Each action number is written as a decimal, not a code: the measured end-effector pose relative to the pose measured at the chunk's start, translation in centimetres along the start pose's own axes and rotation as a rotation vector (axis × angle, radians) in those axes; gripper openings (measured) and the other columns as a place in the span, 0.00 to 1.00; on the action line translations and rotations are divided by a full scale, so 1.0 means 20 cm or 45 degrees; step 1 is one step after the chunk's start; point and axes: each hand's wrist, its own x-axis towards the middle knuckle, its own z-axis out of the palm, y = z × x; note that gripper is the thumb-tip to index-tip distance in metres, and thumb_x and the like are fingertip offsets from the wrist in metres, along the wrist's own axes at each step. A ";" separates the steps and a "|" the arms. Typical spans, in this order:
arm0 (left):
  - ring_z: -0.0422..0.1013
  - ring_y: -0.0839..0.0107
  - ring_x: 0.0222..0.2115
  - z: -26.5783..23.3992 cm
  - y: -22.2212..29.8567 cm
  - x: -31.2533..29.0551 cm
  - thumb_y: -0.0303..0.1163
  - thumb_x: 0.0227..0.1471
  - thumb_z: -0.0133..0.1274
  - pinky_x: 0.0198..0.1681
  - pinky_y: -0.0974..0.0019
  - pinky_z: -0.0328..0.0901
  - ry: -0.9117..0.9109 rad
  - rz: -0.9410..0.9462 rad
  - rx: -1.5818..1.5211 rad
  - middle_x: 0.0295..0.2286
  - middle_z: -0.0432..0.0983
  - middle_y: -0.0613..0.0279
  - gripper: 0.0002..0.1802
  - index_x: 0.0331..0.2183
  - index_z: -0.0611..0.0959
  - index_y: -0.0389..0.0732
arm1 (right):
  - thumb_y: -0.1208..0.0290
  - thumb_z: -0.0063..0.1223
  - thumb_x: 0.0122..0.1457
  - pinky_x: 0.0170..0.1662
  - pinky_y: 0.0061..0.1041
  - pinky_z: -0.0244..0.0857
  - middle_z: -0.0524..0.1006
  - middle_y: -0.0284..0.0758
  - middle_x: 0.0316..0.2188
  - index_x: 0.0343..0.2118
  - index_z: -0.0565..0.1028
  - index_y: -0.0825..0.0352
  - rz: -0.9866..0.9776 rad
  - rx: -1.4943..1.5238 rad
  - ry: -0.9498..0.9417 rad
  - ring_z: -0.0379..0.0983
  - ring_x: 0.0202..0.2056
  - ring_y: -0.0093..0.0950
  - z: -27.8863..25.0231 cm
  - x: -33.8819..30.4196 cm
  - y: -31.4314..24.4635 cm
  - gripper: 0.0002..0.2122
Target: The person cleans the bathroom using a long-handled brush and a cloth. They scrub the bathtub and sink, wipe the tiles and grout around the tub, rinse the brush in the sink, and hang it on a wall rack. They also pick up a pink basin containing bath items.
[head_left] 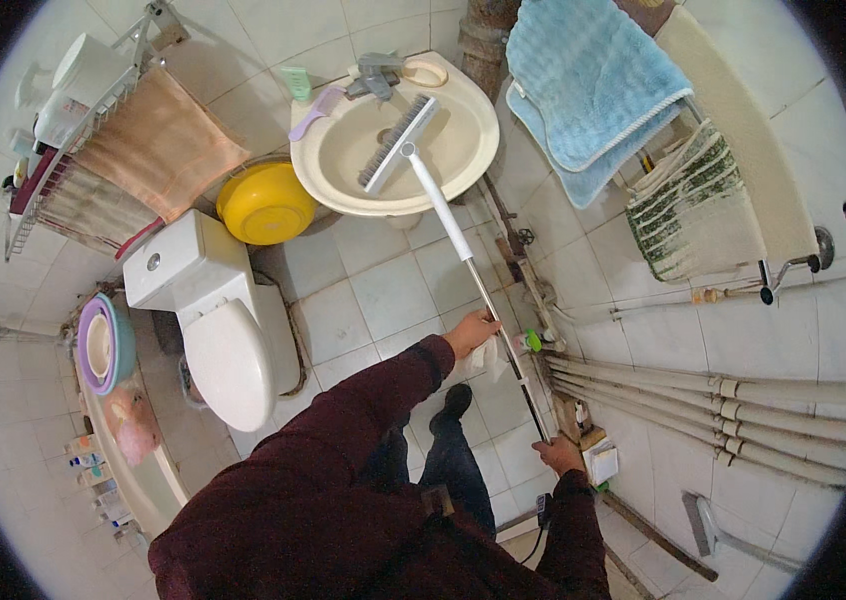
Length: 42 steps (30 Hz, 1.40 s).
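Observation:
A long-handled scrub brush (439, 200) with a white head and grey bristles reaches from my hands up to the cream washbasin (478, 165). Its head lies tilted over the bowl, bristles facing the upper left. My left hand (473, 333) is closed around the middle of the metal pole. Lower down, near the pole's end, my right hand (560, 455) grips it with bent fingers. Something whitish shows just below my left hand; I cannot make out what it is. A lilac comb (317, 112) and a grey faucet (375, 78) are on the basin's rim.
A white toilet (231, 350) and a yellow basin (265, 205) stand left of the washbasin. Blue towels (593, 90) hang at the upper right. Several pipes (643, 385) run along the right wall, close to my right hand. A bathtub (158, 480) lies at the left.

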 end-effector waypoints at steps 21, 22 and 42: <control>0.68 0.71 0.25 -0.36 0.37 0.44 0.41 0.54 0.48 0.28 0.70 0.65 0.715 0.432 -0.061 0.28 0.72 0.58 0.20 0.39 0.72 0.31 | 0.48 0.44 0.54 0.40 0.39 0.65 0.74 0.44 0.34 0.37 0.71 0.70 0.059 -0.355 0.043 0.70 0.38 0.41 -0.05 1.16 0.36 0.24; 0.68 0.72 0.25 -0.37 0.37 0.45 0.41 0.54 0.48 0.28 0.70 0.65 0.706 0.400 -0.022 0.28 0.72 0.58 0.21 0.39 0.72 0.31 | 0.48 0.43 0.54 0.41 0.40 0.65 0.73 0.45 0.36 0.39 0.71 0.70 0.062 -0.437 0.049 0.70 0.39 0.40 -0.04 1.21 0.39 0.24; 0.68 0.70 0.33 -0.19 0.26 0.69 0.44 0.54 0.45 0.36 0.69 0.63 0.648 0.321 0.282 0.33 0.72 0.57 0.20 0.36 0.73 0.34 | 0.54 0.52 0.50 0.35 0.37 0.67 0.68 0.37 0.37 0.38 0.72 0.55 0.197 -0.284 0.573 0.72 0.34 0.38 0.38 1.76 0.60 0.15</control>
